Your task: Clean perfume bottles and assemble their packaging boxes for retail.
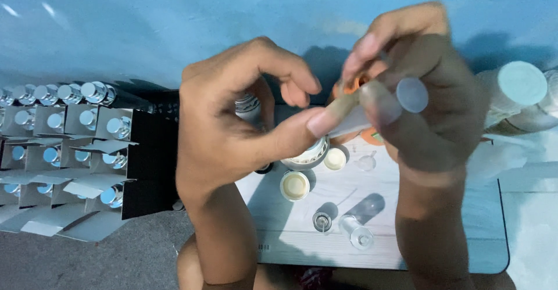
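**Small bottle held up between both hands over the work tray**

Left hand (pixel 232 133): curled, thumb pressed against a small clear bottle (pixel 356 120). Right hand (pixel 424 104): closed around the same bottle, pinching an orange piece (pixel 356 84) at its top; exact fit blurred. Raised above a pale tray (pixel 302 249).

Apparently mid-batch. On the tray: two cream caps (pixel 295 185), two small glass vials (pixel 356 232) lying loose, uncapped. At left: rows of open cartons (pixel 70 150) already holding silver-capped bottles (pixel 93 91). White jars (pixel 520 86) at far right.
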